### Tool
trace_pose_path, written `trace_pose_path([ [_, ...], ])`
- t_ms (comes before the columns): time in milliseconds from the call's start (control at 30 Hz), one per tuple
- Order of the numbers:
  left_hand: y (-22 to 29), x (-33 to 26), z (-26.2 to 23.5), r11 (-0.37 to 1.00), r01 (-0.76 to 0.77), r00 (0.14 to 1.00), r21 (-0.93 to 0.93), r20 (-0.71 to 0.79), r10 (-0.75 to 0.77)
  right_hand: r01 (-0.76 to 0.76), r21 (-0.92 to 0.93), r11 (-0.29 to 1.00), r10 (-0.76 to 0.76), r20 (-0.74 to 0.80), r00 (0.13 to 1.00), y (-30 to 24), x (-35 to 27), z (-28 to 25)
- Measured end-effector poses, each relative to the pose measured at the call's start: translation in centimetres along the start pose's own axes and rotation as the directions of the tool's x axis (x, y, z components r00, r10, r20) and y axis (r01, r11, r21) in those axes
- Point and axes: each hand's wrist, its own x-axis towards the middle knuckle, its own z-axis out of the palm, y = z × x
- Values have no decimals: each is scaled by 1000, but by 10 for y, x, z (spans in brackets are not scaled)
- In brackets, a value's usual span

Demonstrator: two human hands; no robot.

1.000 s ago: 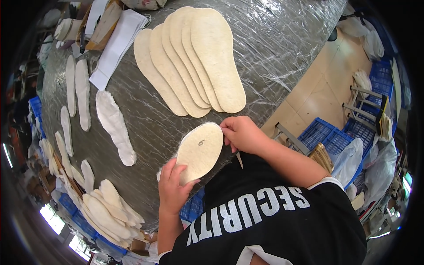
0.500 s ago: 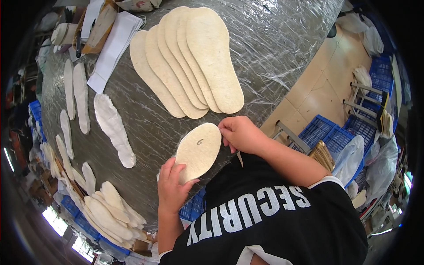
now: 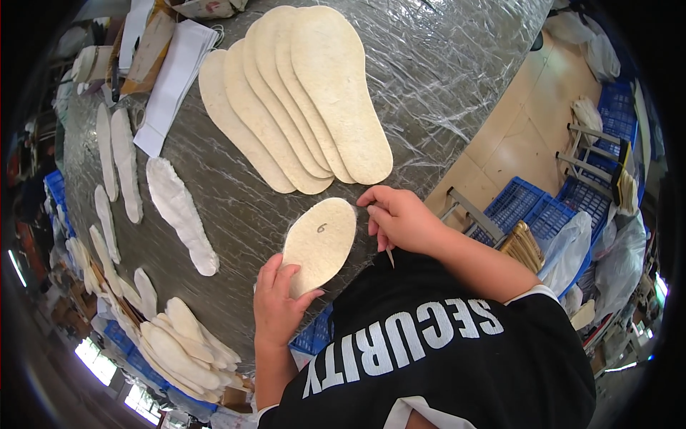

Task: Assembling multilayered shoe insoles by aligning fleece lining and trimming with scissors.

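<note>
My left hand (image 3: 279,293) is closed on the lower end of a cream fleece insole (image 3: 325,239), with the thumb on its face. A small handwritten mark shows on the insole, and a thin fuzzy fringe lines its edge. My right hand (image 3: 396,218) is beside the insole's upper right edge, its thumb and fingers curled together. A thin, pale pointed piece (image 3: 390,257) sticks out below those fingers; its other end is hidden. Several large cream insoles (image 3: 336,86) lie fanned out on the table beyond both hands.
The dark table (image 3: 236,214) is under wrinkled clear film. White fleece strips (image 3: 182,214) lie at left, near white paper sheets (image 3: 171,86). A pile of insoles (image 3: 186,350) sits at lower left. Blue crates (image 3: 550,222) and a step stool (image 3: 597,161) stand on the floor at right.
My right hand has turned slightly and its fingers have shifted just off the insole's edge. The left hand keeps its hold. The view has shifted a little.
</note>
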Motion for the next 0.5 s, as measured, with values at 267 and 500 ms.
trace_pose_path([
  [267,0,7,-2,1000,22,999,21,36,-23,146,-143,979,-150,-14,989,12,-13,-3],
  [500,-2,11,-3,999,29,999,14,29,-30,539,-678,500,-746,-21,666,20,-12,14],
])
